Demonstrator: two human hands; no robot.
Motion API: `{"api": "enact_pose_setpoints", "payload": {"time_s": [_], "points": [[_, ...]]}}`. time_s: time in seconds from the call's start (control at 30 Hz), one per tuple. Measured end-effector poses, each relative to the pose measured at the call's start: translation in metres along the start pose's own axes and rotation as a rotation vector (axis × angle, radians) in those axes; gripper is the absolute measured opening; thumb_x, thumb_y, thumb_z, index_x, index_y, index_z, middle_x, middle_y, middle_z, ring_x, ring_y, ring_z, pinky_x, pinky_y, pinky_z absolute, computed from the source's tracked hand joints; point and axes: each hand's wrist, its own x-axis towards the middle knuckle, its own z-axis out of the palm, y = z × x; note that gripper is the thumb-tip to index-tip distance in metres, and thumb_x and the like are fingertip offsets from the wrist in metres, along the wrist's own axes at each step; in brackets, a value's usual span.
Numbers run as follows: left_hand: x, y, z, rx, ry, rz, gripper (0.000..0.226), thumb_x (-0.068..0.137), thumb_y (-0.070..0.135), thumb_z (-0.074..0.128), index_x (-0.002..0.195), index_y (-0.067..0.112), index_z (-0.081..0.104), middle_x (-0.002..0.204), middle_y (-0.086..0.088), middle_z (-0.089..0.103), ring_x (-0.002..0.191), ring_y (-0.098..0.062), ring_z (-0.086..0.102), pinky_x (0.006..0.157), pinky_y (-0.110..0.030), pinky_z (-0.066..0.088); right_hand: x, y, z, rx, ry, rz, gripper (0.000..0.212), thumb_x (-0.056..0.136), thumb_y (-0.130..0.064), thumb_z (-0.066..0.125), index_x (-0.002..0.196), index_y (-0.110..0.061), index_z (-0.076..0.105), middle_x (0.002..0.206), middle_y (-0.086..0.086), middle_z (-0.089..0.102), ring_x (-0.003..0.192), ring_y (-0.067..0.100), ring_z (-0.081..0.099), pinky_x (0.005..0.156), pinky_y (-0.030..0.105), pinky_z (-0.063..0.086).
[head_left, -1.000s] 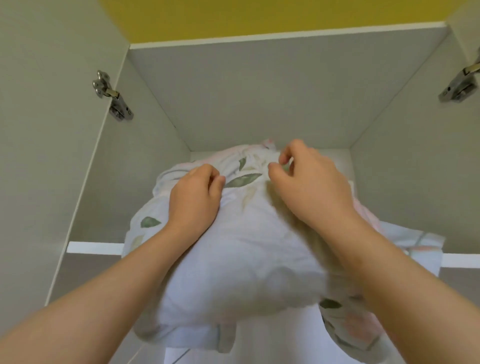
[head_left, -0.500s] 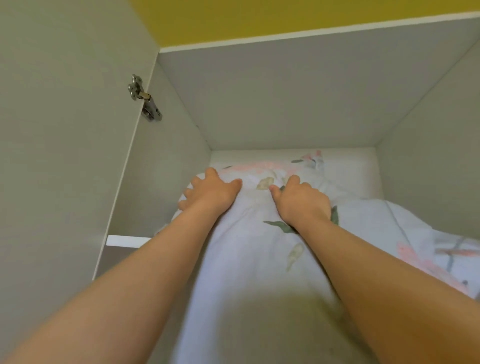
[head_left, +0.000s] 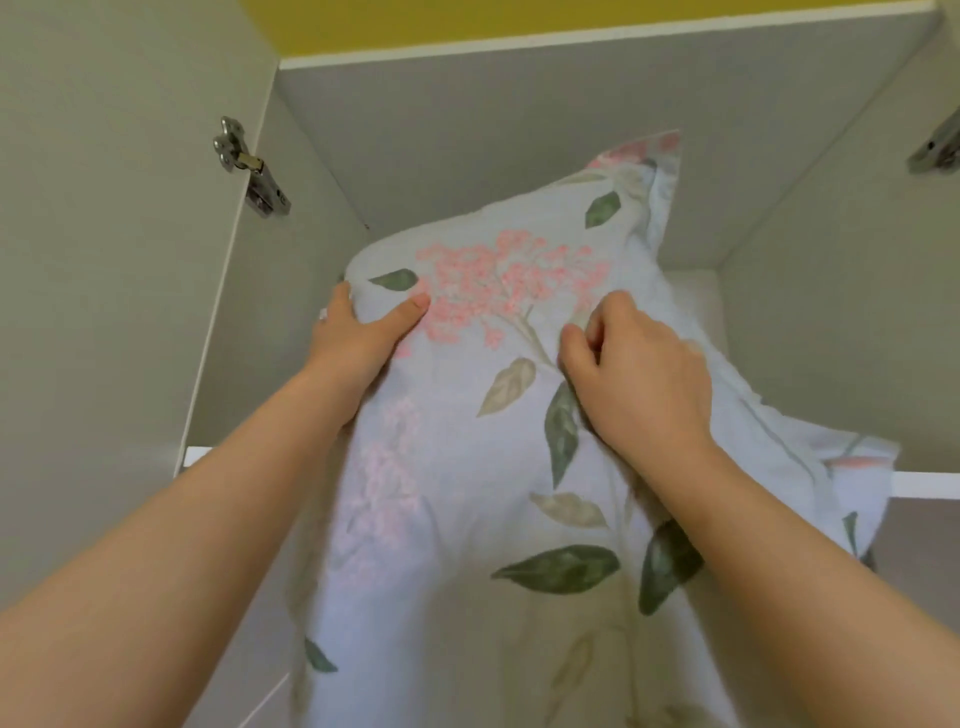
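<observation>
a home: wardrobe shelf (head_left: 924, 483), floral bedding (head_left: 467, 467).

Lighting is soft, even and moderately bright, with no glare. A faint shadow falls on the pillow (head_left: 467, 467) below the right hand (head_left: 644, 374). Wide-angle distortion bends the cupboard (head_left: 519, 119) edges; the pillow's lower left part is motion-blurred.

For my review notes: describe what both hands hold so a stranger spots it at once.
Look into the open grey cupboard, at its white shelf edge. Lying over it is the pillow, gripped by the left hand and right hand. Its pale cover with pink blossoms and green leaves is the only patterned thing among plain panels and metal hinges.
</observation>
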Motion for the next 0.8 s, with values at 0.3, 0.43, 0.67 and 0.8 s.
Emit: {"api": "enact_pose_setpoints", "payload": {"time_s": [0.3,0.43,0.67,0.8], "points": [[-0.034,0.002,0.012,-0.238,-0.041,-0.186,0.067,0.067,0.024,0.081,0.124,0.008,0.049,0.12,-0.009,0.062,0.103,-0.027,0.064,0.084,-0.037,0.052,0.013,0.017,0.032,0.104,-0.186,0.347,0.093,0.076,-0.073,0.047,0.147,-0.024,0.012,0.147,0.015,0.03,0.131,0.036,0.032,0.102,0.048,0.029],[-0.055,-0.008,0.007,-0.232,0.073,-0.153,0.053,0.069,0.025,0.08,0.115,0.007,0.059,0.11,-0.007,0.067,0.096,-0.026,0.066,0.085,-0.038,0.054,0.006,0.013,0.028,0.096,-0.106,0.228,0.072,0.085,-0.057,0.049,0.143,-0.021,0.026,0.131,0.017,0.047,0.118,0.035,0.046,0.093,0.041,0.038],[-0.105,-0.018,-0.005,-0.203,0.245,-0.025,0.048,0.072,0.029,0.075,0.106,0.022,0.043,0.107,0.001,0.058,0.101,-0.022,0.061,0.088,-0.042,0.052,-0.034,0.009,0.014,0.313,0.122,0.141,0.027,0.094,-0.036,0.046,0.108,-0.013,0.05,0.097,0.007,0.064,0.084,0.027,0.057,0.061,0.03,0.031],[-0.142,-0.03,-0.01,-0.264,0.305,0.047,0.045,0.074,0.025,0.074,0.107,0.024,0.043,0.1,0.008,0.059,0.095,-0.013,0.062,0.08,-0.029,0.052,-0.067,0.015,0.01,0.422,0.243,0.145,0.019,0.091,-0.029,0.055,0.095,-0.011,0.055,0.076,0.0,0.055,0.067,0.017,0.046,0.056,0.027,0.027]]}}
